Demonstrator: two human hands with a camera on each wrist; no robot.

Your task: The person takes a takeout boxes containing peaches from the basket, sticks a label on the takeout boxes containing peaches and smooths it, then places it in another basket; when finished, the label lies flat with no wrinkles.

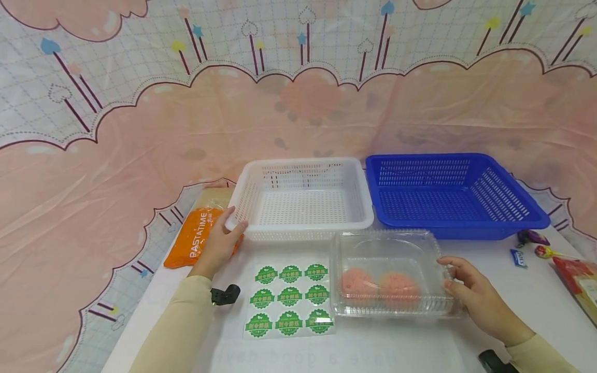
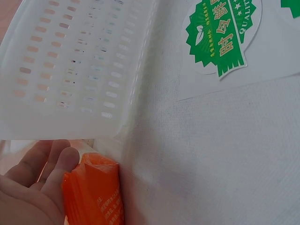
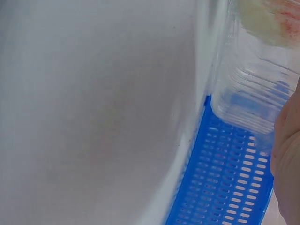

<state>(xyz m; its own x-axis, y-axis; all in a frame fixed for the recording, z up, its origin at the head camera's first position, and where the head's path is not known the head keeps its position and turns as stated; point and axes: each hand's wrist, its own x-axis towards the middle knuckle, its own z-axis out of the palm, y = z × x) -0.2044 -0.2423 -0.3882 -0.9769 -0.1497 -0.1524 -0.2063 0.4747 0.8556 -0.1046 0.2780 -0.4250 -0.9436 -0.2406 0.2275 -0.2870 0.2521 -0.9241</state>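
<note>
My right hand (image 1: 485, 298) pinches the right edge of a clear plastic clamshell box (image 1: 387, 254). Two round, pinkish, fruit-like things (image 1: 400, 290) show through its wall; the right wrist view catches one as yellowish with red streaks. At the front left corner of a white perforated basket (image 1: 305, 207) is my left hand (image 1: 219, 241), thumb and forefinger apart around the corner. In the left wrist view its loosely bent fingers (image 2: 70, 159) lie just below the basket's edge, beside an orange packet (image 2: 96, 190). A sheet of green round stickers (image 1: 289, 298) lies between the hands.
A blue perforated basket (image 1: 457, 233) stands right of the white one. The orange packet, printed PASTATIME, lies at the left on a brownish flat piece (image 1: 216, 196). Small wrapped sweets (image 1: 519, 258), a lollipop (image 1: 543, 252) and a red packet (image 1: 578, 285) lie at the right.
</note>
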